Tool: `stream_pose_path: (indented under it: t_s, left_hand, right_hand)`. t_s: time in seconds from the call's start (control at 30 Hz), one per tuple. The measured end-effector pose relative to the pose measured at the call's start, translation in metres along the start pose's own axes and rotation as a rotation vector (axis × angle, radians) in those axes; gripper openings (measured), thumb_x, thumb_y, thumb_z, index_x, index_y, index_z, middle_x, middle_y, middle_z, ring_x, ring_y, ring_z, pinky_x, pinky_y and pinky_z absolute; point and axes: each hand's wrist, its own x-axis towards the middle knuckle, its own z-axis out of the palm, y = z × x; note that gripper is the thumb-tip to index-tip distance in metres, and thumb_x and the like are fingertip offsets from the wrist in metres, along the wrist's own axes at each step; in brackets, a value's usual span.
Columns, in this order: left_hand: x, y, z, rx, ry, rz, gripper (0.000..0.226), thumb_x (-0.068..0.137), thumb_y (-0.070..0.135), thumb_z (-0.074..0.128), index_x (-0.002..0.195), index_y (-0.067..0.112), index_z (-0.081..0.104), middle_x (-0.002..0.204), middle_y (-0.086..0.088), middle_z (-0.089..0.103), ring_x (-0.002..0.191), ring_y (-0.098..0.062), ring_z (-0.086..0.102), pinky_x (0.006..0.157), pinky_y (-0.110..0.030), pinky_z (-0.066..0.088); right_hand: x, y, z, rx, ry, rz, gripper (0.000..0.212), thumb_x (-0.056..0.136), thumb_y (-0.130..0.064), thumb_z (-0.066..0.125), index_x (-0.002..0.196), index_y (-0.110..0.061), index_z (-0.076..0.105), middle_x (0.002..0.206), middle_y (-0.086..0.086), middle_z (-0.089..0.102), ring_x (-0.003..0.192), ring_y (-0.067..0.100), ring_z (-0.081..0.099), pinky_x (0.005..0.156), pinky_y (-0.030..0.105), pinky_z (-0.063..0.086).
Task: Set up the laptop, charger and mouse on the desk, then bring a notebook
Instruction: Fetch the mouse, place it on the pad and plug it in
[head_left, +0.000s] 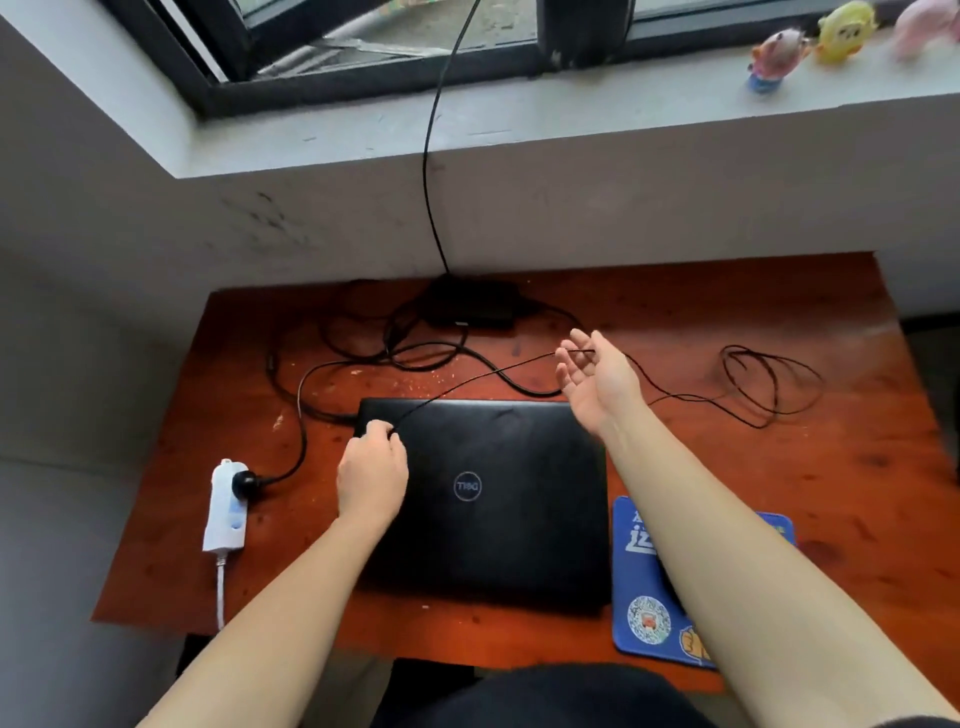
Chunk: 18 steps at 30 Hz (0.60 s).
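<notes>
Closed and flat, the laptop (488, 499) lies at the bench's (857, 467) near middle. Left hand (371, 475) rests on its far left corner, fingers pinching a thin cable (467, 382). Right hand (597, 382) hovers palm-up beyond, fingers spread, cable crossing them. Charger (470, 306) sits far; mousepad (644, 587) right; power strip (224, 506) left.

The left hand (371, 475) is curled, fingertips pinched at the far left corner of the laptop (498, 499). The right hand (597, 379) hovers beyond the laptop's far right corner, palm up, fingers spread.
</notes>
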Motion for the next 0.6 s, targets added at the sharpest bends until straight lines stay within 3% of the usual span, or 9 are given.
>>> stream_pose_path:
  t_s: [0.1, 0.2, 0.27, 0.37, 0.47, 0.53, 0.6]
  left_hand:
    - [0.025, -0.025, -0.013, -0.304, 0.105, -0.369, 0.017, 0.094, 0.017, 0.052, 0.102, 0.006, 0.061, 0.100, -0.022, 0.069, 0.099, -0.043, 0.061, 0.077, -0.037, 0.040]
    - [0.049, -0.061, -0.023, -0.534, 0.045, -0.517, 0.022, 0.090, 0.014, 0.053, 0.100, 0.000, 0.068, 0.105, -0.022, 0.070, 0.103, -0.041, 0.063, 0.086, -0.038, 0.046]
    - [0.056, -0.080, -0.023, -0.753, -0.002, -0.573, 0.020, 0.090, 0.012, 0.049, 0.098, 0.001, 0.064, 0.101, -0.020, 0.070, 0.090, -0.037, 0.069, 0.086, -0.040, 0.054]
    - [0.059, -0.125, -0.029, -1.048, -0.099, -0.618, 0.014, 0.095, 0.008, 0.047, 0.104, 0.006, 0.056, 0.098, -0.017, 0.066, 0.070, -0.026, 0.068, 0.069, -0.035, 0.056]
    - [0.057, -0.155, -0.026, -1.051, -0.188, -0.611, 0.021, 0.097, 0.012, 0.051, 0.115, 0.003, 0.060, 0.096, -0.014, 0.068, 0.072, -0.019, 0.065, 0.060, -0.030, 0.053]
    - [0.053, -0.172, -0.024, -1.013, -0.215, -0.634, 0.022, 0.097, 0.014, 0.055, 0.115, 0.006, 0.062, 0.088, -0.007, 0.067, 0.072, -0.014, 0.062, 0.054, -0.026, 0.048]
    - [0.045, -0.184, -0.019, -1.045, -0.264, -0.666, 0.020, 0.096, 0.012, 0.058, 0.115, 0.008, 0.063, 0.093, -0.006, 0.068, 0.074, -0.012, 0.064, 0.051, -0.024, 0.045]
  right_hand:
    - [-0.015, 0.016, 0.017, 0.021, -0.012, -0.022, 0.029, 0.107, -0.026, 0.041, 0.103, -0.007, 0.063, 0.093, 0.006, 0.065, 0.082, 0.016, 0.067, 0.060, 0.022, 0.056]
    - [-0.031, 0.049, 0.040, 0.009, 0.007, -0.070, 0.027, 0.108, -0.022, 0.040, 0.098, -0.007, 0.060, 0.092, 0.007, 0.063, 0.081, 0.016, 0.066, 0.056, 0.021, 0.056]
    - [-0.040, 0.073, 0.054, -0.011, 0.037, -0.069, 0.020, 0.106, -0.019, 0.045, 0.096, -0.008, 0.059, 0.091, 0.008, 0.061, 0.081, 0.017, 0.064, 0.055, 0.021, 0.057]
    - [-0.046, 0.120, 0.081, -0.204, 0.127, -0.078, 0.011, 0.100, -0.015, 0.057, 0.091, -0.011, 0.063, 0.079, 0.005, 0.053, 0.071, 0.014, 0.058, 0.052, 0.019, 0.054]
    - [-0.047, 0.144, 0.093, -0.324, 0.144, -0.071, 0.015, 0.099, -0.011, 0.059, 0.084, -0.009, 0.062, 0.073, 0.004, 0.053, 0.064, 0.011, 0.055, 0.047, 0.016, 0.051]
    - [-0.049, 0.159, 0.101, -0.329, 0.126, -0.062, 0.016, 0.099, -0.009, 0.058, 0.083, -0.007, 0.061, 0.075, 0.005, 0.057, 0.067, 0.011, 0.058, 0.049, 0.016, 0.053]
    - [-0.050, 0.169, 0.109, -0.340, 0.121, -0.073, 0.015, 0.099, -0.009, 0.059, 0.084, -0.005, 0.061, 0.077, 0.005, 0.059, 0.069, 0.011, 0.061, 0.052, 0.016, 0.054]
